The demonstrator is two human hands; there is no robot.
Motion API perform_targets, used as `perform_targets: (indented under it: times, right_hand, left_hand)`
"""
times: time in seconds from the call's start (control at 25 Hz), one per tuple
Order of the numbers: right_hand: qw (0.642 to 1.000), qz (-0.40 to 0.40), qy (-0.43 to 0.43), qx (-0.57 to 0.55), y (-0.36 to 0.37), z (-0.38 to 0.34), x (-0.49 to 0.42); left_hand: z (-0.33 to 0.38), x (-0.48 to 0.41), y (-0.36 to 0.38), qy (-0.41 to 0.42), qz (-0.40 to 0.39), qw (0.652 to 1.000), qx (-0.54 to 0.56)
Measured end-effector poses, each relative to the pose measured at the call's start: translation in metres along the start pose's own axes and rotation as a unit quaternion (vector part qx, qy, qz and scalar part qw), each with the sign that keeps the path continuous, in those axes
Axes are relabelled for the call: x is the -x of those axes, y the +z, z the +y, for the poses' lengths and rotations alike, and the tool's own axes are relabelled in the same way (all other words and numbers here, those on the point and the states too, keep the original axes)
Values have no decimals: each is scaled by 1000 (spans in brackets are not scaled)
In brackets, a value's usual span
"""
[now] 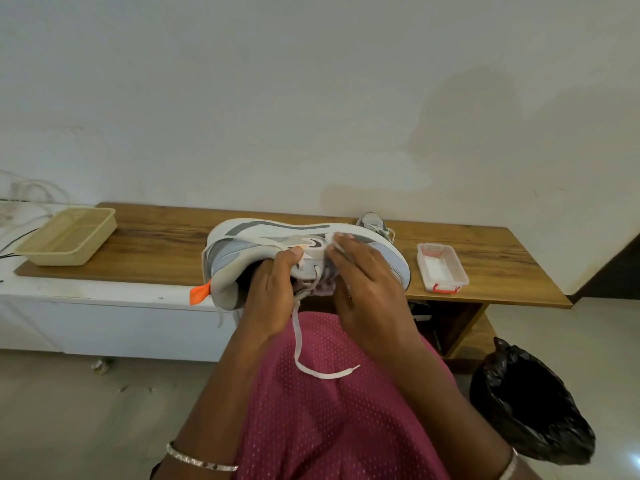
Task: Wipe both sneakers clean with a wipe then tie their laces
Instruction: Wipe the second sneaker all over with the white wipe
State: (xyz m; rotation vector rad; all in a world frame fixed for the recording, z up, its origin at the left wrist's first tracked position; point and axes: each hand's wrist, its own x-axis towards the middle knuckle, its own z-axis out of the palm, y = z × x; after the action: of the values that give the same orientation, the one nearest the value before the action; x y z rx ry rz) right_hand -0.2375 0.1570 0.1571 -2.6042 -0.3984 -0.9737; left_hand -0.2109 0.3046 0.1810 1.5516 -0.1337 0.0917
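Second sneaker (374, 224): at 1 o'clock, only its top shows behind the held sneaker (242, 247).
Wipe (331, 241): mostly covered by the right hand (367, 282); seemingly a small white fold.
Left hand (270, 292): fingers hidden by the held sneaker.
Cables (20, 202): at 9 o'clock, cut by the edge.

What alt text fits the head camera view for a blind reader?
A person's left hand grips a white-and-grey sneaker on its side while the right hand presses a white wipe against it, one lace dangling. Behind, on a wooden table, sit the second sneaker, a clear box and a basket.
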Motion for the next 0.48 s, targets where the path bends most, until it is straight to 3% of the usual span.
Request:
perform_targets:
  times: [0.12,0.2,0.28,0.48]
  right_hand:
    - [998,37,13,40,-2,9,4]
    - [997,60,8,47,-6,8,3]
    - [995,83,-32,55,-11,11,0]
    - [973,131,-151,118,-7,23,-6]
  left_hand:
    - [-3,4,5,36,7,996,-80]
    - [-1,3,7,35,20,999,-13]
    - [6,1,7,20,19,999,27]
    - [16,0,2,-27,9,1000,10]
